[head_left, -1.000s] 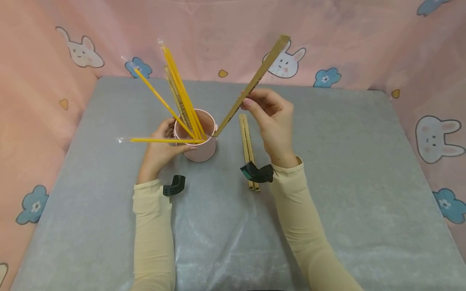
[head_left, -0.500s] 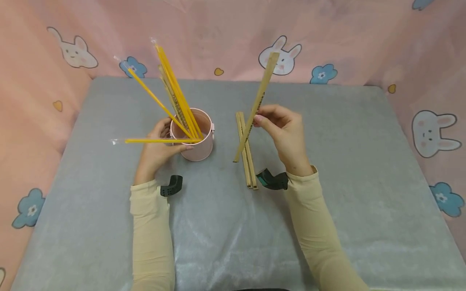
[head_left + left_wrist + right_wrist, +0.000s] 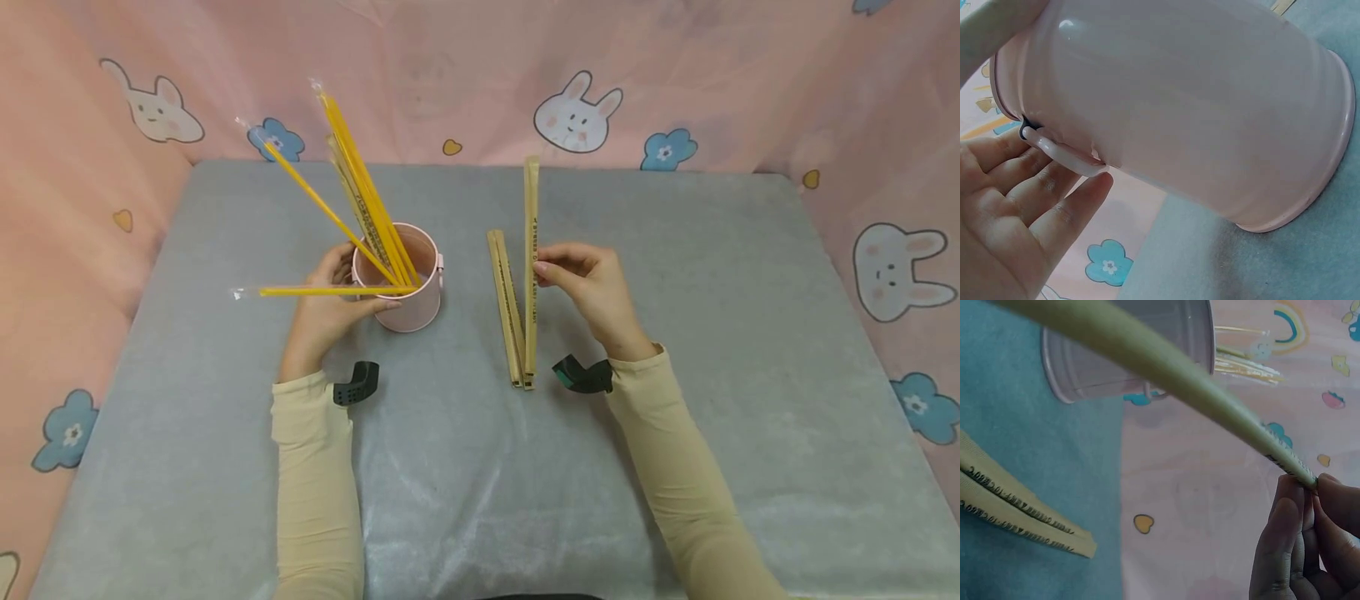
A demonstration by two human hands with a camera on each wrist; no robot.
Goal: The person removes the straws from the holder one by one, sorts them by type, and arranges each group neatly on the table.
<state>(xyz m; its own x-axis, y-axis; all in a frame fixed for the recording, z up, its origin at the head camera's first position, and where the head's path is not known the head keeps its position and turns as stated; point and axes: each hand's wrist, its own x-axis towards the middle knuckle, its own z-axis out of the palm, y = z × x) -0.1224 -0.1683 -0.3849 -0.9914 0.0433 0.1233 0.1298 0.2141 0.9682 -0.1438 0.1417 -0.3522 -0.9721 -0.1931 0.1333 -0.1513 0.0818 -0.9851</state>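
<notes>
My left hand (image 3: 328, 312) holds the pink bucket (image 3: 412, 315) by its left side, thumb over the front rim and fingers behind. In the left wrist view, fingertips sit beside the bucket's handle (image 3: 1063, 155). Several yellow straws (image 3: 360, 183) in clear plastic lean out of the bucket with some brown paper-wrapped ones. One yellow straw (image 3: 322, 291) lies nearly level across the rim. My right hand (image 3: 592, 292) pinches a brown paper-wrapped straw (image 3: 532, 208) between thumb and fingers. Its near end overlaps two similar wrapped straws (image 3: 504, 292) lying on the table.
The table has a grey cloth (image 3: 450, 500). A pink curtain (image 3: 480, 75) with rabbits and flowers rises behind and at both sides. Dark wrist mounts (image 3: 356, 383) stick out from the sleeves.
My right hand has moved right and nearer to me, taking the wrapped straw away from the bucket's rim. The straw has swung from a slant to nearly straight, over the pair. The left hand keeps its hold.
</notes>
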